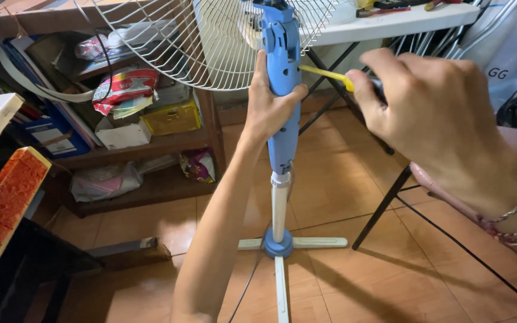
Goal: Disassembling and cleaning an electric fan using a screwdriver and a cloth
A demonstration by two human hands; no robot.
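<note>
Our left hand [270,104] is wrapped around the blue neck [283,90] of the standing fan [280,197], a stiff, top-heavy thing on the tiled floor [342,281], best steadied there. Our right hand [426,107] is clamped on a yellow-shafted screwdriver [327,75], tip at the neck.

- My right hand [426,113] hides the screwdriver [330,76] handle.
- The picture's top edge cuts off the fan grille [210,42].
- My left hand [270,104] covers part of the blue column [283,143].
</note>
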